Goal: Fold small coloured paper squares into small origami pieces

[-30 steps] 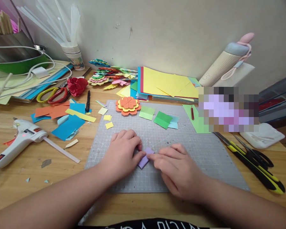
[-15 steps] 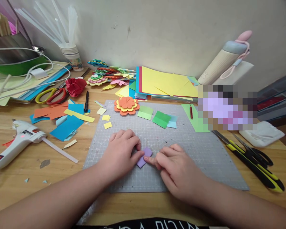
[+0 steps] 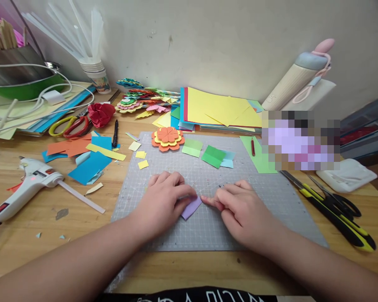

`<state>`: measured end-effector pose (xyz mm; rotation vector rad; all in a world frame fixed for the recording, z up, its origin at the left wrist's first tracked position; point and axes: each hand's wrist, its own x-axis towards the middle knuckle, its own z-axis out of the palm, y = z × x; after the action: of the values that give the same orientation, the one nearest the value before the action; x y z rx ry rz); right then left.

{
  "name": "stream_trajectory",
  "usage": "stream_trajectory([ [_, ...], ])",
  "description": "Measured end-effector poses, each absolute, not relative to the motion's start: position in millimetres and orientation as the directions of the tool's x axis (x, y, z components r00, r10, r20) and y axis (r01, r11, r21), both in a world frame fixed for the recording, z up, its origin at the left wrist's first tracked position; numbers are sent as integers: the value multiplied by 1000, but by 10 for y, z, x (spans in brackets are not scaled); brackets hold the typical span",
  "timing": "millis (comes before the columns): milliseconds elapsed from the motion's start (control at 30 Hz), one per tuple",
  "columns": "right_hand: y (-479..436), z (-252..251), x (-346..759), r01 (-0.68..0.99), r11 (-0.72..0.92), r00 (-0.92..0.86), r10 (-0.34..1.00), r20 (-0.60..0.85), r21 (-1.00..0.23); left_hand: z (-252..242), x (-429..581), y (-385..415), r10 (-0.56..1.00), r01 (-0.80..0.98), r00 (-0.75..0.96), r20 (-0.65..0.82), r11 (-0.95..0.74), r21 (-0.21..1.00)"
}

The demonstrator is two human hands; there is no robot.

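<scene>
A small folded piece of purple paper [image 3: 191, 209] lies on the grey cutting mat [image 3: 264, 214] between my two hands. My left hand [image 3: 165, 197] holds it down with thumb and index finger, covering its left part. At the paper's upper right corner rests the outstretched index fingertip of my right hand [image 3: 244, 212]; its other fingers are curled in, with nothing seen in them. Farther back on the mat are an orange and yellow layered paper flower [image 3: 167, 137], creased light green paper [image 3: 192, 147], dark green paper [image 3: 213, 156] and light blue paper [image 3: 228, 159].
A white glue gun [image 3: 34, 180] lies at left near blue paper scraps [image 3: 90, 167] and a black pen [image 3: 115, 133]. At right are a yellow-black cutter [image 3: 337, 214] and black scissors [image 3: 342, 201]. Behind stand stacked coloured sheets [image 3: 220, 105] and finished paper flowers [image 3: 135, 100].
My right index finger has slid off the paper's middle toward its upper right corner. My left fingers have shifted right and now cover more of the paper.
</scene>
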<state>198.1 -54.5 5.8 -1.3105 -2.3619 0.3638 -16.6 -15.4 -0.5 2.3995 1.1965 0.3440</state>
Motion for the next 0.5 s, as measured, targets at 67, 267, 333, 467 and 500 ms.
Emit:
stream_trajectory([
  [67,-564,55,1965,690,603,-510,798,321,-401,-19,-169,-149,803,693,595,29,-531,487],
  [267,-585,-60,1972,509,801,-719,597,356,-316,-42,-168,-138,814,706,581,15,-513,489],
  [333,-575,-96,1991,475,836,-751,547,369,-274,-36,-165,-139,815,710,580,11,-512,485],
  [467,-568,-121,2010,434,864,-780,502,373,-254,-20,-162,-140,815,715,579,1,-509,480],
  [500,-571,-123,2009,430,865,-783,500,370,-258,-19,-161,-140,815,715,579,0,-508,479],
])
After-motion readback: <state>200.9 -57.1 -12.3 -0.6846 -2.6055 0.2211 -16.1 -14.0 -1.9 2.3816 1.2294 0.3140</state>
